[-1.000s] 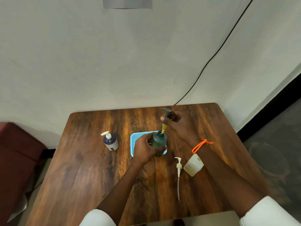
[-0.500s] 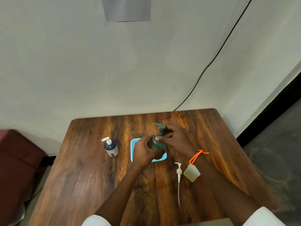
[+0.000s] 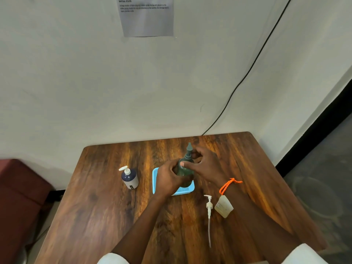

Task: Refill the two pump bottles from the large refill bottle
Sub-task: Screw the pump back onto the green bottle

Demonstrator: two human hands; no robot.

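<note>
The left hand (image 3: pixel 169 180) wraps the green pump bottle (image 3: pixel 184 169) standing in the blue tray (image 3: pixel 154 180) mid-bench, steadying it so the right hand (image 3: pixel 206 164), its grip pinching the pump collar, can likely screw it

Looks like a staged recording corner in a plain room, not someone's home. A small wooden desk (image 3: pixel 106 216) sits against a bare off-white wall (image 3: pixel 76 82) with a printed instruction sheet (image 3: pixel 146 18) taped up, headed "INITIAL STATE". A black cable (image 3: pixel 247 71) trails down the wall, and there's grey floor (image 3: pixel 323 178) alongside.
</note>
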